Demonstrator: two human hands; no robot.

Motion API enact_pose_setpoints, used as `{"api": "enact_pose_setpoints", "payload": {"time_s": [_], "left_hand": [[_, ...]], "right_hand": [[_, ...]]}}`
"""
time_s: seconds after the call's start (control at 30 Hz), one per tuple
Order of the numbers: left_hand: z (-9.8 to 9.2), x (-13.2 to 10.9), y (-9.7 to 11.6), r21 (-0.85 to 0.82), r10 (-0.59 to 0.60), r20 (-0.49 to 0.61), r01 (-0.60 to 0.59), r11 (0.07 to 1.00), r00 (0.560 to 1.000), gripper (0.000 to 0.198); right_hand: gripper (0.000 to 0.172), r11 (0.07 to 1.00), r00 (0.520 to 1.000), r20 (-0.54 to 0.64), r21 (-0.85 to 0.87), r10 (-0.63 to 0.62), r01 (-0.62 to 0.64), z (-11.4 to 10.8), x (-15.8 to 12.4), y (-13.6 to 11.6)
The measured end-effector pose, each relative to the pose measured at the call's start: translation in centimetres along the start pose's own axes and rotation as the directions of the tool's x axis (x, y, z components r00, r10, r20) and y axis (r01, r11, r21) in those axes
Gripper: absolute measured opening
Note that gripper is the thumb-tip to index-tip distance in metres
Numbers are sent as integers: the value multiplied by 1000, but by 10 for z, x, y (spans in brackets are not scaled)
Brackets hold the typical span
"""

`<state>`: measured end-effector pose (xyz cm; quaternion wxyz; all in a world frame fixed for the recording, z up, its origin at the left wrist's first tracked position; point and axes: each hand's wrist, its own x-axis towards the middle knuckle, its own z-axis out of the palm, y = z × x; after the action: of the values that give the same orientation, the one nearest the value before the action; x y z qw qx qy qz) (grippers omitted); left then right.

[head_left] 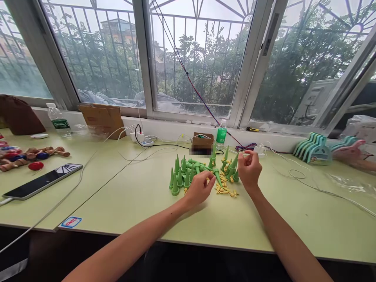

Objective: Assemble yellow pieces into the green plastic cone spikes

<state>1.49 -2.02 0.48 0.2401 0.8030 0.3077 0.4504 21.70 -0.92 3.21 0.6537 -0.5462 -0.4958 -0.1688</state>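
Note:
Several green cones [175,185] stand upright in a group on the pale green table, with more green pieces lying behind them. My left hand [201,186] is over the front of this group, its fingers pinched together on a small yellow piece at the fingertips. Small yellow pieces [223,189] are scattered between my two hands. My right hand [249,169] is raised at the right side, beside a green cone [233,167], with its fingers closed; what they hold, if anything, is too small to tell.
Behind the cones are a small brown box [203,140] and a green-labelled bottle [221,134]. A phone [44,181] and wooden pieces [48,152] lie at left. Green hangers [314,149], cables and clear plastic are at right, near another person's hand [368,165].

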Motion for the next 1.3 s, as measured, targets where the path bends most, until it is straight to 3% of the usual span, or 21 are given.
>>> {"api": "enact_pose_setpoints", "payload": {"time_s": [0.13, 0.23, 0.4, 0.6, 0.77, 1.3], "left_hand": [[-2, -4, 7, 50, 96, 162, -106, 993, 982, 24], [-3, -8, 13, 95, 137, 275, -168, 981, 952, 26], [-3, -10, 15, 163, 177, 347, -245, 956, 921, 29], [-2, -8, 11, 159, 209, 345, -276, 948, 915, 27], [-2, -8, 10, 175, 225, 371, -306, 936, 901, 25], [-1, -11, 9, 149, 262, 396, -343, 928, 880, 32]], "right_hand": [[18, 998, 998, 8, 25, -61, 61, 2, -8, -8], [19, 986, 971, 173, 61, -166, 158, 8, -20, -13], [18, 976, 833, 509, 92, -214, 195, 22, -39, -18], [18, 974, 704, 682, 59, -200, 219, 32, -48, -9], [25, 973, 651, 742, 6, -160, 231, 33, -50, -6], [16, 958, 621, 739, 116, -260, 262, 43, -57, -11]]}}
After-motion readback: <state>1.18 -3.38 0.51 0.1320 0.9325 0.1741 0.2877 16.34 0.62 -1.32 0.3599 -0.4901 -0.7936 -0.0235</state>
